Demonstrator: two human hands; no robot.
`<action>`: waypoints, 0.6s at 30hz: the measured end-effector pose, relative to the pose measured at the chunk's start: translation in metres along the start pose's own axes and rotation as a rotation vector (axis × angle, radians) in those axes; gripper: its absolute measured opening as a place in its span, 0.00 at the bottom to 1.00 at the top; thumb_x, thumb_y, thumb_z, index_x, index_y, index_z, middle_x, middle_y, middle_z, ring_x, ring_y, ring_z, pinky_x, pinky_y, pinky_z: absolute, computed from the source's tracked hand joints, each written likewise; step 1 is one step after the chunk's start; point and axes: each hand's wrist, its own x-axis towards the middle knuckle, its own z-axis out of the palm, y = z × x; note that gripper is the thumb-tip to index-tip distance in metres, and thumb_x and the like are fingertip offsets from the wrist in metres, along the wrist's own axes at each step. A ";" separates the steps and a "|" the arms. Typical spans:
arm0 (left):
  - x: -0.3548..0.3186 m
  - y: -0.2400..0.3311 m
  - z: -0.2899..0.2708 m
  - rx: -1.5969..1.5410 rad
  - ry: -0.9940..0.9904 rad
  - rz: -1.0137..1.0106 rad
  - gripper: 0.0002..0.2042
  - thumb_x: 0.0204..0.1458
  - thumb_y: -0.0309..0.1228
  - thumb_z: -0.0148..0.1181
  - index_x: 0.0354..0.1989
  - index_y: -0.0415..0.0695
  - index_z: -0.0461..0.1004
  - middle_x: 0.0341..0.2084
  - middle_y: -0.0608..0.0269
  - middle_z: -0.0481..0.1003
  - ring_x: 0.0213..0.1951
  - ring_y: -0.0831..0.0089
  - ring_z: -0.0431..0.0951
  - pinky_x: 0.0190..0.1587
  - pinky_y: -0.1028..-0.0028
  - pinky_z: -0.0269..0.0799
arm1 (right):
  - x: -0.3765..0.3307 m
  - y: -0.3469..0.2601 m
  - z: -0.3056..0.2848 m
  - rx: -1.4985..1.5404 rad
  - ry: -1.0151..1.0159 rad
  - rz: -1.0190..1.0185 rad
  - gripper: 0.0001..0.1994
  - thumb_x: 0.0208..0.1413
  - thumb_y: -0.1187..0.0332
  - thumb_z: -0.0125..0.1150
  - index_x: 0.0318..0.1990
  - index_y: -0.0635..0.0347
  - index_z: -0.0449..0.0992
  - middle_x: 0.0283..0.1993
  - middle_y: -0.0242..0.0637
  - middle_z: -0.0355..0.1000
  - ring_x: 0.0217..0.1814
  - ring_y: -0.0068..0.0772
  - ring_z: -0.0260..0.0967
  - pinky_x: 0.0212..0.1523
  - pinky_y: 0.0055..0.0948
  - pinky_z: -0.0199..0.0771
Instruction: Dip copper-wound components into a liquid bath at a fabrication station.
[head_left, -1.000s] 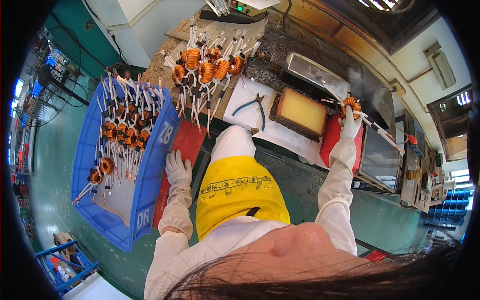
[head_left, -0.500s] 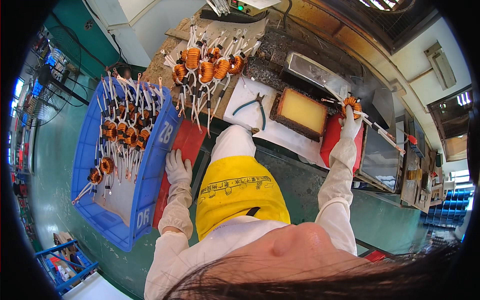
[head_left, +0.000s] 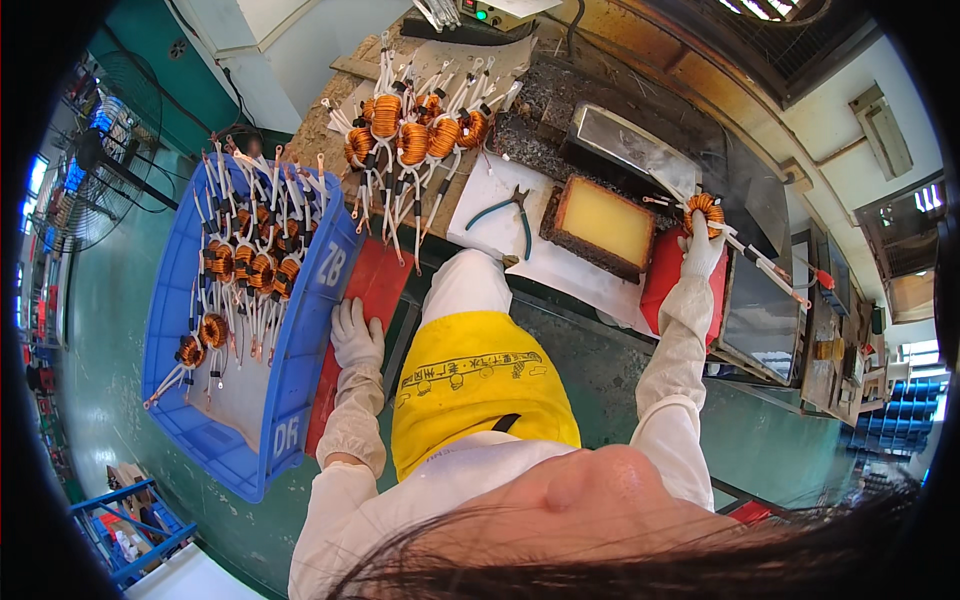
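Here a copper-wound toroid coil (head_left: 705,208) with long white leads is gripped in the gloved right hand (head_left: 700,250), held above the steel solder pot (head_left: 640,150). The left hand (head_left: 355,335) lies flat and loose, nothing held, on a red stand (head_left: 375,285) beside the blue crate (head_left: 290,330). Several coils (head_left: 415,135) are laid on the bench; many coils in the crate (head_left: 240,275) seemingly remain
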 end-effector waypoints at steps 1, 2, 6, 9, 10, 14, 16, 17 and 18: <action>0.000 0.000 0.000 0.000 0.000 0.001 0.26 0.51 0.39 0.56 0.60 0.47 0.65 0.59 0.56 0.64 0.63 0.50 0.60 0.61 0.53 0.59 | 0.000 0.000 0.000 0.004 -0.005 -0.008 0.14 0.54 0.62 0.67 0.46 0.52 0.72 0.27 0.23 0.65 0.16 0.11 0.52 0.17 0.17 0.67; 0.001 0.001 -0.001 0.002 -0.006 -0.002 0.26 0.51 0.39 0.56 0.60 0.48 0.65 0.59 0.56 0.64 0.63 0.51 0.60 0.61 0.53 0.59 | -0.001 0.000 0.000 0.007 -0.010 -0.016 0.14 0.54 0.62 0.67 0.46 0.52 0.72 0.27 0.23 0.65 0.16 0.11 0.52 0.17 0.17 0.67; 0.000 0.000 0.000 0.005 -0.016 -0.008 0.26 0.51 0.39 0.56 0.60 0.48 0.65 0.60 0.57 0.64 0.64 0.52 0.59 0.61 0.53 0.59 | -0.001 -0.001 0.002 0.003 0.005 -0.012 0.15 0.54 0.62 0.67 0.46 0.52 0.71 0.27 0.23 0.65 0.16 0.11 0.52 0.17 0.17 0.67; 0.000 0.000 0.001 0.009 -0.024 -0.017 0.26 0.51 0.39 0.56 0.60 0.48 0.65 0.60 0.57 0.64 0.64 0.52 0.59 0.61 0.54 0.59 | 0.001 0.000 0.000 0.014 -0.002 -0.002 0.15 0.53 0.62 0.67 0.46 0.52 0.71 0.27 0.23 0.65 0.16 0.11 0.52 0.17 0.18 0.67; 0.000 0.000 0.001 0.009 -0.024 -0.017 0.26 0.51 0.39 0.56 0.60 0.48 0.65 0.60 0.57 0.64 0.64 0.52 0.59 0.61 0.54 0.59 | 0.001 0.000 0.000 0.008 -0.005 -0.008 0.16 0.53 0.62 0.67 0.47 0.53 0.71 0.27 0.23 0.65 0.16 0.12 0.52 0.17 0.18 0.67; 0.000 0.000 0.001 0.010 -0.013 -0.005 0.26 0.51 0.39 0.56 0.60 0.48 0.65 0.60 0.57 0.64 0.63 0.52 0.59 0.61 0.54 0.59 | 0.000 -0.001 0.000 -0.001 0.002 -0.012 0.19 0.53 0.62 0.68 0.49 0.53 0.69 0.27 0.24 0.65 0.16 0.12 0.52 0.17 0.18 0.67; 0.000 0.000 0.000 0.010 -0.012 -0.002 0.26 0.51 0.39 0.56 0.60 0.48 0.65 0.60 0.56 0.64 0.63 0.52 0.59 0.61 0.54 0.59 | -0.001 -0.002 0.000 0.004 -0.005 -0.013 0.19 0.52 0.62 0.68 0.49 0.54 0.69 0.27 0.25 0.65 0.16 0.12 0.53 0.17 0.18 0.67; 0.001 0.000 0.000 0.009 -0.011 -0.003 0.26 0.51 0.39 0.56 0.60 0.48 0.65 0.60 0.56 0.64 0.63 0.52 0.59 0.61 0.54 0.59 | -0.001 -0.002 0.001 0.009 -0.012 -0.013 0.20 0.52 0.62 0.68 0.50 0.54 0.69 0.27 0.25 0.65 0.16 0.12 0.53 0.17 0.18 0.67; 0.001 0.001 -0.001 0.009 -0.009 -0.003 0.26 0.51 0.39 0.56 0.60 0.48 0.65 0.60 0.56 0.64 0.63 0.51 0.59 0.61 0.53 0.59 | -0.001 -0.002 0.001 0.009 -0.013 -0.013 0.20 0.52 0.62 0.68 0.50 0.54 0.69 0.27 0.25 0.65 0.16 0.12 0.53 0.17 0.18 0.67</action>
